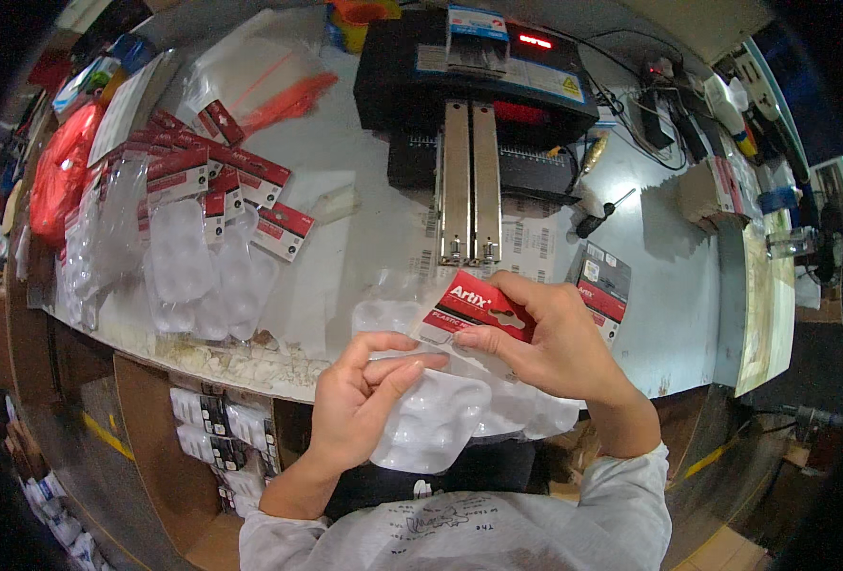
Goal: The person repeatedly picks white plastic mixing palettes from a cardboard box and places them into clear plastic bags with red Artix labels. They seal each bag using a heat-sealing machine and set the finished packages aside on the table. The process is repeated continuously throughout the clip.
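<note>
A red-and-white cardboard header card (469, 306) with a hanging hole is held between the thumb and fingers of my right hand (555, 333), just in front of the sealer's metal bars. My left hand (360, 395) is closed, its thumb and fingers at the upper edge of a translucent plastic tray with rounded wells (431, 428). The tray hangs over the table's front edge, close below the card. Another translucent tray (383, 314) lies behind my left fingers. More clear plastic (545, 414) sits under my right wrist.
A black machine (479, 86) with a red display and two metal bars (469, 181) stands at the back. Red header cards (217, 181) and clear trays (184, 252) pile up at left. A packaged card (597, 290), a screwdriver (604, 214) and a card stack (712, 195) lie right.
</note>
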The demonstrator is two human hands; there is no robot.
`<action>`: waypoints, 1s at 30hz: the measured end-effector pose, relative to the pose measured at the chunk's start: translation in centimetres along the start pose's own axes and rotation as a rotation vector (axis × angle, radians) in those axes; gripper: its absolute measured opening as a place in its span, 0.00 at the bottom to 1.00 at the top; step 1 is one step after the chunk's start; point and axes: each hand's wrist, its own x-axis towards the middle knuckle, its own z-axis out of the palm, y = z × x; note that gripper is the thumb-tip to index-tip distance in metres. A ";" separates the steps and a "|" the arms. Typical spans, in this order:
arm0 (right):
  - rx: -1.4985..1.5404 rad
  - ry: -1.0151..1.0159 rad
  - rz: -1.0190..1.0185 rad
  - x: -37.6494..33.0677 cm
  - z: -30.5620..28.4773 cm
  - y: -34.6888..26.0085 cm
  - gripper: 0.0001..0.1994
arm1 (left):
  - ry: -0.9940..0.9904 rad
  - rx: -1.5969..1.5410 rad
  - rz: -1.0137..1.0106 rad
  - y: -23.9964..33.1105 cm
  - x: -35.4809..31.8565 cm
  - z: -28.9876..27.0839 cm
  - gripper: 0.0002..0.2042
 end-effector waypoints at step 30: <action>0.731 -0.076 0.607 0.2 0.7 7.1 0.09 | 0.302 0.704 0.203 -3.5 6.0 0.3 0.13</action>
